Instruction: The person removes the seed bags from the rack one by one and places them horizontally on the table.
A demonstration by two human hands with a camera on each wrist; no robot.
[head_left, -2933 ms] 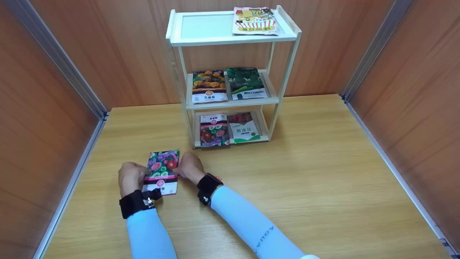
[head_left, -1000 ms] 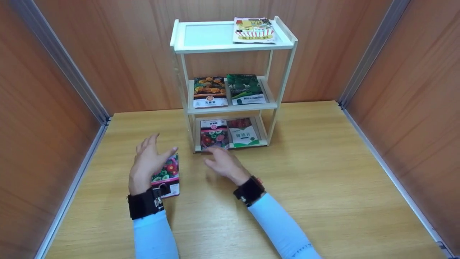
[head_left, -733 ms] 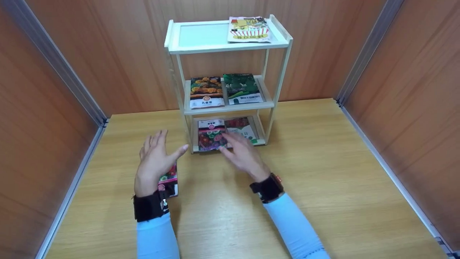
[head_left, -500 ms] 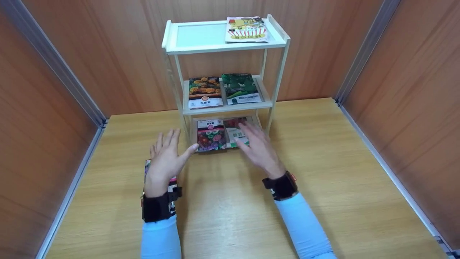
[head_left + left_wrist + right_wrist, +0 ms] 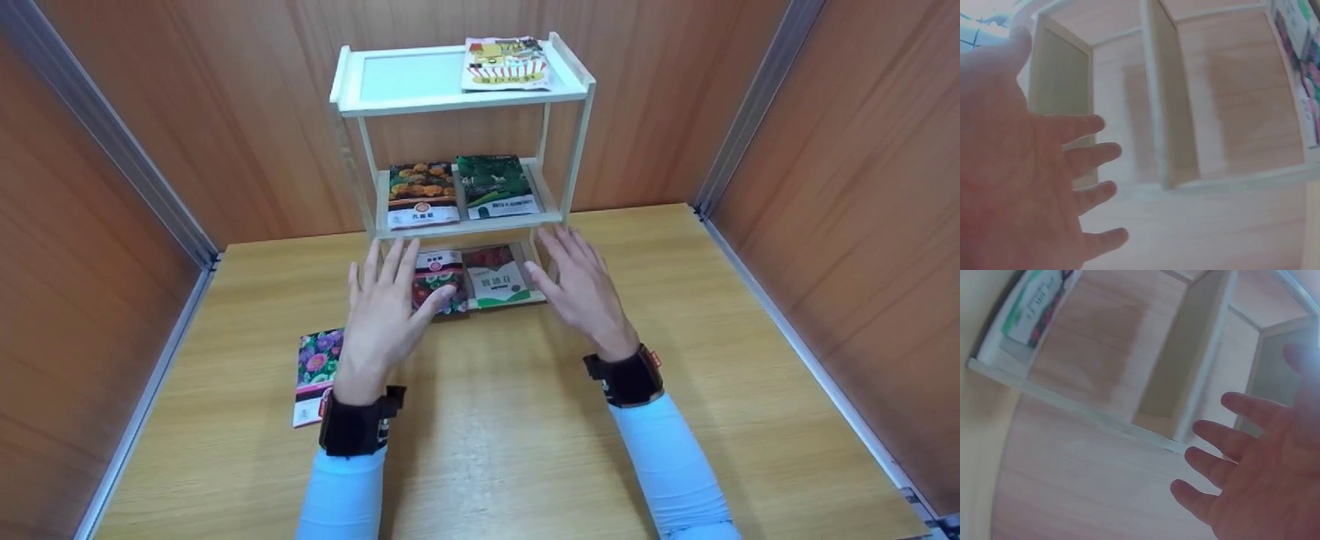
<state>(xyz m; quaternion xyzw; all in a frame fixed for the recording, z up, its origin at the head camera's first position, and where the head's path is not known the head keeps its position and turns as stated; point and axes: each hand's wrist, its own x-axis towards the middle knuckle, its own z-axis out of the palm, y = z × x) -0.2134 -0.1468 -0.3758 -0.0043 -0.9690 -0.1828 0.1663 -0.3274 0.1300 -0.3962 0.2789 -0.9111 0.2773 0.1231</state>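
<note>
Both hands are spread with straight fingers and hold nothing. In the head view my left hand hovers before the left side of a small white three-tier shelf, overlapping a flower seed packet on the lowest tier. My right hand is at the shelf's right side, its fingertips near the right post. Under the left wrist, another flower seed packet lies flat on the table, partly hidden. Each wrist view shows bare fingers beside the shelf frame, the left hand and the right hand.
On the lowest tier also lies a white and green packet. The middle tier bears an orange-flower packet and a green packet. A striped yellow packet sits on top. Wood-grain panels enclose the table.
Earlier both hands held the flower seed packet on the table. They have let go of it, spread their fingers and moved right and forward to either side of the shelf.
</note>
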